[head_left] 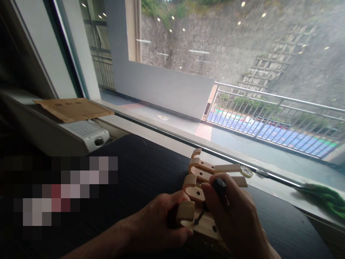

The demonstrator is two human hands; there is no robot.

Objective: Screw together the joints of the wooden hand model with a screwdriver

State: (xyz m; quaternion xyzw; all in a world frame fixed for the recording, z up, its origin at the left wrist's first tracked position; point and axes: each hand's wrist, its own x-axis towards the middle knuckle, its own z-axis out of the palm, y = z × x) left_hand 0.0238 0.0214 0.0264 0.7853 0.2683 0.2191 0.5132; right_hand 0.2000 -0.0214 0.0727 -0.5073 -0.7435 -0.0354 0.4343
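Smoothly curled, pale wooden hooks (192,180) line up at five o'clock over the black, wood-grained bench (151,169), round dark holes along their flat shanks. The left hand (161,219) curls around the nearest hook (188,210), thumb and fingers drawn in close. The right hand (238,210) grips a screwdriver (219,186) by its chunky black handle, the thin shaft slanting toward seven o'clock onto that hook.

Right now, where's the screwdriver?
Head view, below and right of centre: the screwdriver is in the right hand, its tip down at the nearest wooden hook, which the left hand holds.
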